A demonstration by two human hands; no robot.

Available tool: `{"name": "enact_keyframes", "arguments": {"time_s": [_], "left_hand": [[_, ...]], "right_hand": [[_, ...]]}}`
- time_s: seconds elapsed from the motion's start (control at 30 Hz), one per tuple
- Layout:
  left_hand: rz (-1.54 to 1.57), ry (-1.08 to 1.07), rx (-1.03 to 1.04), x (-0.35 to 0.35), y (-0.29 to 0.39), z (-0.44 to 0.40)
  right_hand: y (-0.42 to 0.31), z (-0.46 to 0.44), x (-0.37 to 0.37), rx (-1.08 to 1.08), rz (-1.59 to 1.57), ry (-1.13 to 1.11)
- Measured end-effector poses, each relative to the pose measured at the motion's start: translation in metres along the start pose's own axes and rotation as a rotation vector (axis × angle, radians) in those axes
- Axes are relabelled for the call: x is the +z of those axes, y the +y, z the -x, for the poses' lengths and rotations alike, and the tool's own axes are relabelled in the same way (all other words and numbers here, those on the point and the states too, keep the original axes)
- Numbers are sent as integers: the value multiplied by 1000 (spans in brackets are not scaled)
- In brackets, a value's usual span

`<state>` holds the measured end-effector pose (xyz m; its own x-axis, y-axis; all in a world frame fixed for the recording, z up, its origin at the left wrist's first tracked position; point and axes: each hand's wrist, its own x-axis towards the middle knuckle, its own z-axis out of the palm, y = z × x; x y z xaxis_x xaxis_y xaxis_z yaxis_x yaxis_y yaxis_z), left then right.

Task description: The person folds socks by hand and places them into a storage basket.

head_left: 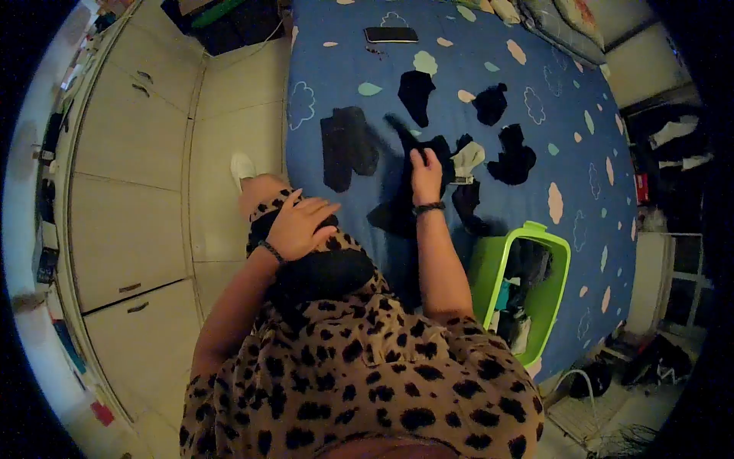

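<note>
My right hand reaches over the bed with its fingers closed on a black sock. Beside that hand lie a light grey sock and another dark sock. My left hand rests flat on my thigh, fingers stretched, next to dark cloth lying across my lap. A pair of dark grey socks is laid out to the left of my right hand. Black socks also lie farther up and to the right, one crumpled sock above a bunched sock.
A green plastic bin with clothing inside stands on the bed by my right forearm. A phone lies near the far end of the blue patterned bedsheet. Pale cabinets line the left side. A folded quilt sits at the far right.
</note>
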<state>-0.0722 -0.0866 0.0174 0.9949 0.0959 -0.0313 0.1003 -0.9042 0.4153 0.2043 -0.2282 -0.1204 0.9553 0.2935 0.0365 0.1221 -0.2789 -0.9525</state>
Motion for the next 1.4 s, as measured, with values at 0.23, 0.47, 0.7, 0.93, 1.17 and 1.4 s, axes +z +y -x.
{"name": "enact_keyframes", "arguments": {"time_s": [0.23, 0.47, 0.7, 0.93, 1.17, 1.4], "left_hand": [[1267, 223, -287, -36, 26, -18], [1747, 434, -339, -40, 45, -35], [1925, 560, -321, -58, 55, -22], [847, 208, -427, -78, 64, -10], [1441, 234, -308, -48, 64, 12], [1397, 368, -389, -39, 63, 32]], "right_hand": [[-157, 72, -39, 285, -926, -572], [-175, 111, -29, 210, -745, -797], [-177, 124, -26, 256, -761, -915], [-194, 115, -24, 170, -803, -918], [-218, 117, -27, 427, -1069, -861], [-197, 117, -27, 469, -1223, -773]]}}
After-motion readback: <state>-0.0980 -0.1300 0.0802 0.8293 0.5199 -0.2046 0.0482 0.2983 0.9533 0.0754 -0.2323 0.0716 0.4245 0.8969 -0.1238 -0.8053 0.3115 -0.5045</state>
